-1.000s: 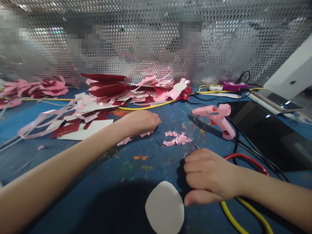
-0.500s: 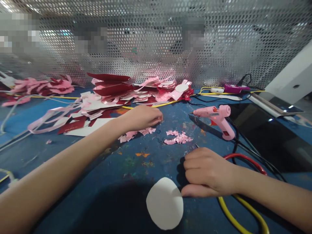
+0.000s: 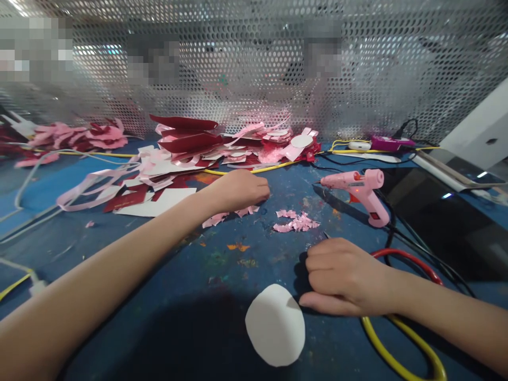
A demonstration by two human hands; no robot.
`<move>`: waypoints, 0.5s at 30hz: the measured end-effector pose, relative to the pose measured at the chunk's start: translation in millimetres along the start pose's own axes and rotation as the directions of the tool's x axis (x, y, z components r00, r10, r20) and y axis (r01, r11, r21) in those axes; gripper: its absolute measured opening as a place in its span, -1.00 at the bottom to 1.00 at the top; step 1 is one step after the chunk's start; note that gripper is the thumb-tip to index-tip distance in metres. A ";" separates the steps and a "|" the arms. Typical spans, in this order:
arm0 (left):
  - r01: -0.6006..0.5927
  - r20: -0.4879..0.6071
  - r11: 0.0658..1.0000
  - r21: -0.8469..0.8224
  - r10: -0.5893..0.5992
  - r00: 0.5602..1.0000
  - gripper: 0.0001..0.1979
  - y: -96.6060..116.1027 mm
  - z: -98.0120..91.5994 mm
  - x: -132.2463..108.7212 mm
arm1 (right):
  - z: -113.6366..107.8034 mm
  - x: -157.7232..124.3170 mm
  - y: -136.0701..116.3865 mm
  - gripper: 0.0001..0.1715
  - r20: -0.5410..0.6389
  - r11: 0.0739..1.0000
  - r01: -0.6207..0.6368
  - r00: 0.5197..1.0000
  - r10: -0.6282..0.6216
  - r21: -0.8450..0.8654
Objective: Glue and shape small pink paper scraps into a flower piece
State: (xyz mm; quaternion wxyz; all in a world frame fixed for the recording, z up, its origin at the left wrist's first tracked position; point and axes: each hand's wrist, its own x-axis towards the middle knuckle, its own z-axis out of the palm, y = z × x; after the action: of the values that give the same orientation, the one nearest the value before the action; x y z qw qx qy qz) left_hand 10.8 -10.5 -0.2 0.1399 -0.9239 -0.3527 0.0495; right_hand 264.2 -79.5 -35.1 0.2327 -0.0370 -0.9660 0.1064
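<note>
My left hand (image 3: 242, 189) is closed, knuckles up, low over the table beyond some pink paper scraps (image 3: 248, 211). Its fingertips are turned away, so whatever they hold is hidden. My right hand (image 3: 343, 278) is a loose fist on the table, its inner side out of sight. A thin pointed tip (image 3: 326, 235) shows just past its knuckles. Red and yellow loops (image 3: 375, 344), like scissors handles, lie under and beside the wrist. Left of the right thumb is a white rounded paper piece (image 3: 275, 325). More pink scraps (image 3: 297, 222) lie between the hands.
A pink glue gun (image 3: 359, 182) stands at the right beside a dark glossy panel (image 3: 448, 211). Red, pink and white paper cuttings (image 3: 190, 143) are heaped at the back before a perforated metal screen (image 3: 254, 79). Cables and a purple power strip (image 3: 391, 143) lie behind.
The whole view has shifted slightly, so everything appears a little further right. Both hands keep nearly the same pose and place on the table.
</note>
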 end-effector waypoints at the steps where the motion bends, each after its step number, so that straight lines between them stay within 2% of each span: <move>1: -0.027 0.029 0.997 0.072 0.025 0.999 -0.82 1.9 -1.0 1.1 | 0.1 -0.3 0.0 -0.49 -0.002 1.000 0.000 1.000 0.000 0.005; 3: -0.068 0.085 0.983 0.169 0.055 0.995 -0.83 5.3 -2.6 3.1 | 0.3 -0.9 -0.3 -0.49 -0.004 1.000 0.000 1.000 0.000 0.010; 7: -0.048 0.092 0.986 0.158 0.034 0.995 -0.85 8.7 -3.8 5.0 | 0.2 -1.3 -0.7 -0.48 0.009 1.000 -0.005 1.000 0.005 0.006; 12: 0.160 0.085 0.987 -0.016 -0.158 0.984 -0.84 3.9 -6.1 2.1 | 0.7 -0.9 0.3 -0.48 0.015 1.000 -0.009 1.000 0.010 -0.007; 13: 0.187 0.081 0.981 -0.058 -0.182 0.980 -0.84 1.6 -6.6 0.9 | 0.8 -0.9 0.3 -0.49 0.014 1.000 -0.010 1.000 0.010 -0.010; 15: 0.168 0.078 0.977 -0.133 -0.159 0.984 -0.81 -3.3 -7.2 -1.6 | 0.8 -0.8 0.1 -0.48 0.013 1.000 -0.011 1.000 0.011 -0.011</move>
State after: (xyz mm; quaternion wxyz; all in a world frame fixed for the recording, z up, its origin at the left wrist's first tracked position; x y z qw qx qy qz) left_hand 8.8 -10.9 7.7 0.0668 -0.8971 -0.4345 0.0440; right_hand 264.6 -79.7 -36.3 0.2258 -0.0428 -0.9678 0.1024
